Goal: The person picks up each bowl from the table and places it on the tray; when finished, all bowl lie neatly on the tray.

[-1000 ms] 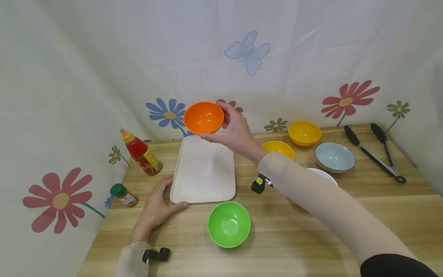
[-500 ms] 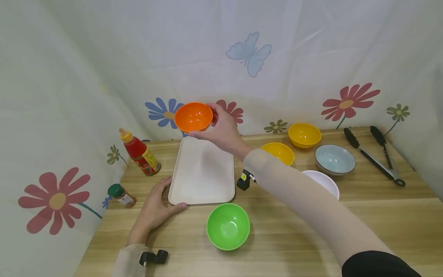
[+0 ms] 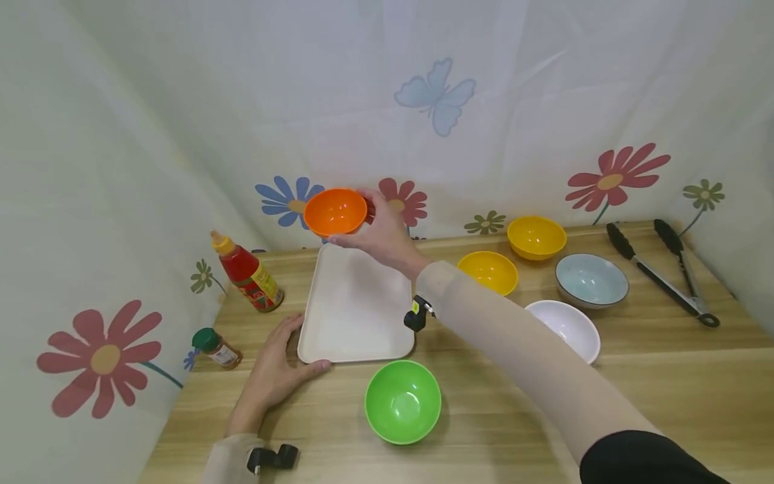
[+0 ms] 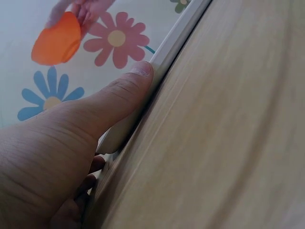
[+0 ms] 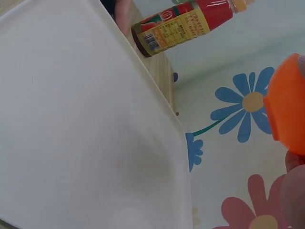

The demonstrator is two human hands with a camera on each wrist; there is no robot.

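Note:
In the head view my right hand [image 3: 385, 232] grips an orange bowl [image 3: 336, 213] by its right side, thumb below and fingers behind. The bowl is held up above the far end of a white rectangular tray [image 3: 359, 309]. My left hand [image 3: 273, 376] rests at the tray's near left corner. Its thumb lies along the front edge, and the fingers reach along the left side. The left wrist view shows that thumb [image 4: 116, 98] straight against the tray rim. Just in front of the tray stands a green bowl [image 3: 403, 402].
Left of the tray are a red sauce bottle [image 3: 249, 274] and a green-capped spice jar [image 3: 219, 348]. On the right stand yellow bowls [image 3: 537, 237], a light blue bowl [image 3: 591, 279], a white bowl [image 3: 571, 329] partly behind the right forearm, and tongs [image 3: 668, 286]. A curtain hangs behind.
My right hand has carried the orange bowl a little to the left, and it now sits slightly lower in view. The left hand has stayed at the tray corner.

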